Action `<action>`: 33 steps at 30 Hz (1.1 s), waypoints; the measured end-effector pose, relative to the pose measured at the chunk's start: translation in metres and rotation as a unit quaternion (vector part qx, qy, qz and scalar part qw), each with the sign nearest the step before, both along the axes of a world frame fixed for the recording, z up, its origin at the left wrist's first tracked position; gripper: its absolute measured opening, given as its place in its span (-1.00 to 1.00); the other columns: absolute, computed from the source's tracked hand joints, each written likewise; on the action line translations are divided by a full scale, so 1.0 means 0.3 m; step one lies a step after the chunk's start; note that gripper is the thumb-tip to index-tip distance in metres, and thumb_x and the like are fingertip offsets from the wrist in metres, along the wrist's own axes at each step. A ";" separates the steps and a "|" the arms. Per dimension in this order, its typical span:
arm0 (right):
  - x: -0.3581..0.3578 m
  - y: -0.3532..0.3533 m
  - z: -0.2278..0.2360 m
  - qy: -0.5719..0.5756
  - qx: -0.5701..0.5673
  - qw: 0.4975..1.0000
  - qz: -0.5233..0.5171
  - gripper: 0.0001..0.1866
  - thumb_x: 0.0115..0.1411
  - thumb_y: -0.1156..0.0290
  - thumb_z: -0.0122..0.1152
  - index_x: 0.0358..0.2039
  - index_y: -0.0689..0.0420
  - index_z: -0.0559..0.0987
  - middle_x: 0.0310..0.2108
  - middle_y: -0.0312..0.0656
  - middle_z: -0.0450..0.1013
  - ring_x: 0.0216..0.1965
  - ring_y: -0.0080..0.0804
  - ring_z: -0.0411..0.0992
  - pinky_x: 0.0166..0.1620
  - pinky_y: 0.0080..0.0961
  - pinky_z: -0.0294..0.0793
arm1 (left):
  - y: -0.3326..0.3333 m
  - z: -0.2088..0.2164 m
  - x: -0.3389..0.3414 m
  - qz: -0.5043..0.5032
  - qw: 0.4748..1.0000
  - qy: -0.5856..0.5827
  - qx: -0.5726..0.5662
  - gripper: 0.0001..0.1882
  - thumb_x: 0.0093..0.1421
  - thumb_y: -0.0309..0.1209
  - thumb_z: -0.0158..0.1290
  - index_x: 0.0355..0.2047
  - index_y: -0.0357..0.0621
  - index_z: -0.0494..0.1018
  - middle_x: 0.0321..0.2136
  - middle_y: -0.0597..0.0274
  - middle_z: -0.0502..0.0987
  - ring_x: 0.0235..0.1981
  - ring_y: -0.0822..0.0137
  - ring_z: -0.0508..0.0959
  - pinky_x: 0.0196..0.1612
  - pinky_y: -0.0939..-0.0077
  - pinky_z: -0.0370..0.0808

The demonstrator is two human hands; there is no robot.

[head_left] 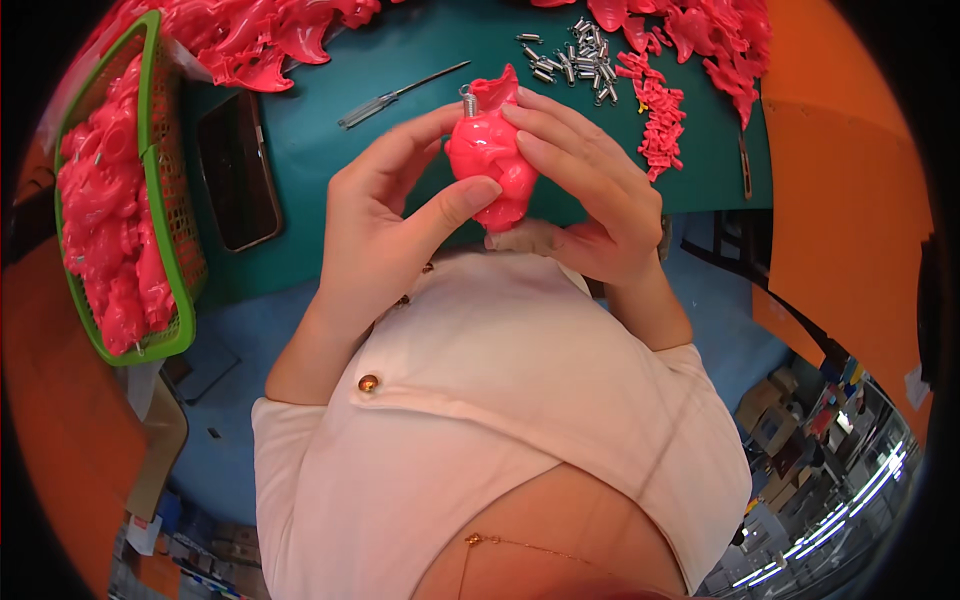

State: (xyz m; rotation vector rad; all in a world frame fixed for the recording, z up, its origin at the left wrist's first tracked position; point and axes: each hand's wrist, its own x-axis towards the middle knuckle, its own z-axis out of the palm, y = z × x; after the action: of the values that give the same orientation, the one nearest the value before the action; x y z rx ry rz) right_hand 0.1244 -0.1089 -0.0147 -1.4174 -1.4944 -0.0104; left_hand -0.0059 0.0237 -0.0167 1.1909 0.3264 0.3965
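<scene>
Between both hands, close to my body at the table's near edge, I hold a glossy pinkish-red plastic part [492,158] with a rounded body and a pointed tip. My left hand [408,190] grips its left side, the thumb pressed on its front. A small metal spring [469,103] stands at the part's upper left, by my left fingertips. My right hand [592,180] wraps the right side, fingers over the top and thumb underneath, with what looks like a pale covering on the thumb. The part's underside is hidden.
A green basket [165,270] full of similar parts stands at the left, beside a dark phone [240,172]. A screwdriver [400,95] lies beyond my left hand. Loose springs [590,58], small red pieces [660,125] and heaps of red parts [260,45] lie along the far side.
</scene>
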 end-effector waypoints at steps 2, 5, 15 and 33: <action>0.002 0.007 -0.024 0.026 0.012 1.000 0.009 -0.27 -0.32 0.30 0.50 -0.08 0.34 0.47 -0.09 0.15 0.42 0.00 0.14 0.37 0.04 -0.12 0.36 | -0.005 0.006 0.005 0.001 1.000 -0.004 0.031 -0.55 0.03 -0.53 0.20 -0.07 -0.40 0.34 -0.13 0.07 0.45 -0.15 0.33 0.51 -0.06 0.48 0.47; 0.001 0.009 -0.042 0.067 0.019 0.997 0.024 -0.21 -0.36 0.33 0.52 -0.05 0.37 0.44 -0.06 0.17 0.40 0.03 0.13 0.34 0.07 -0.07 0.32 | -0.010 0.007 0.012 0.011 0.999 -0.012 -0.046 -0.58 0.04 -0.49 0.21 -0.11 -0.37 0.34 -0.13 0.10 0.42 -0.17 0.37 0.49 -0.12 0.53 0.48; -0.012 0.003 -0.028 0.130 0.036 0.989 0.054 -0.24 -0.30 0.32 0.50 -0.05 0.39 0.43 -0.05 0.21 0.38 0.04 0.09 0.34 0.11 -0.04 0.28 | 0.025 0.007 0.012 -0.048 0.986 -0.002 -0.162 -0.57 -0.04 -0.61 0.22 -0.13 -0.44 0.39 -0.24 0.05 0.50 -0.29 0.37 0.56 -0.24 0.53 0.57; -0.049 -0.030 0.025 0.174 0.042 0.984 0.018 -0.58 -0.04 0.52 0.36 -0.15 0.39 0.49 -0.09 0.33 0.37 0.03 0.12 0.35 0.11 -0.01 0.24 | -0.029 0.051 -0.005 -0.002 0.999 -0.020 -0.038 -0.54 -0.11 -0.63 0.28 -0.14 -0.44 0.44 -0.32 0.15 0.49 -0.33 0.37 0.58 -0.29 0.59 0.59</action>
State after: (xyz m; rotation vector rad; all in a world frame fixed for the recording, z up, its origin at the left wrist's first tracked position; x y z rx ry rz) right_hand 0.1096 -0.1178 -0.0071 -1.2518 -1.2154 0.1855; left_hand -0.0075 0.0151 -0.0013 1.1076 0.3020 0.4012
